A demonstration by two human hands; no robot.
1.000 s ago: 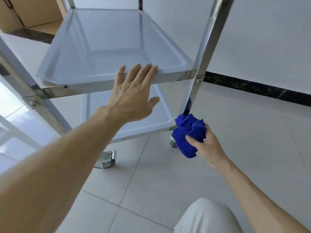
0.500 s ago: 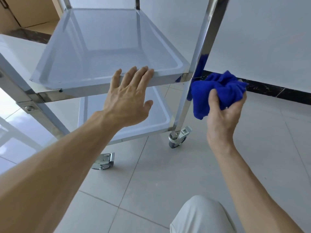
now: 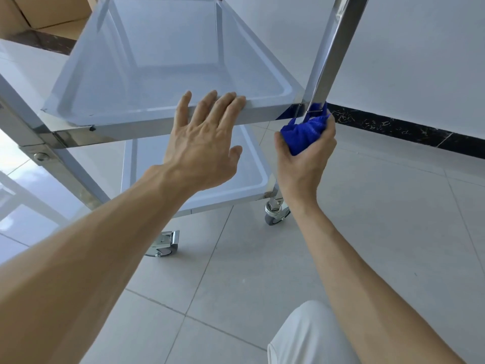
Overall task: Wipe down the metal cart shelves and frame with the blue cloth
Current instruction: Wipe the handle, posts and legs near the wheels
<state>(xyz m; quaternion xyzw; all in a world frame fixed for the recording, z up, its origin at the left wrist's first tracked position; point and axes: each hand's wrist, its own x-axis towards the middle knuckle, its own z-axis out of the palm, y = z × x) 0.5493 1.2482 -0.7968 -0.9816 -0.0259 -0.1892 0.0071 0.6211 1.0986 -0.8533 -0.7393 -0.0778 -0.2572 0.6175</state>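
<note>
I have the blue cloth bunched in my right hand, thumb on its near side and fingers curled round the far side, so it is clenched tight into a wad. The cloth is pressed against the cart's front right post, right at the corner where that post meets the middle shelf (a blue reflection of it shows in the shiny metal beside the joint). Below my hand the post is hidden by my wrist.

My left hand grasps nothing: its fingers are straight and spread, the fingertips resting on the front rim of the middle shelf, the thumb hanging free below the rim.

Under that shelf lies the lower shelf, also a shallow tray with a raised rim. Two caster wheels show beneath it: one at the right corner and one further left with a metal brake tab.

The cart stands on pale floor tiles. A white wall with a dark marbled skirting strip runs behind the post. My knee in light trousers shows at the bottom edge, and a cardboard box sits at the top left.
</note>
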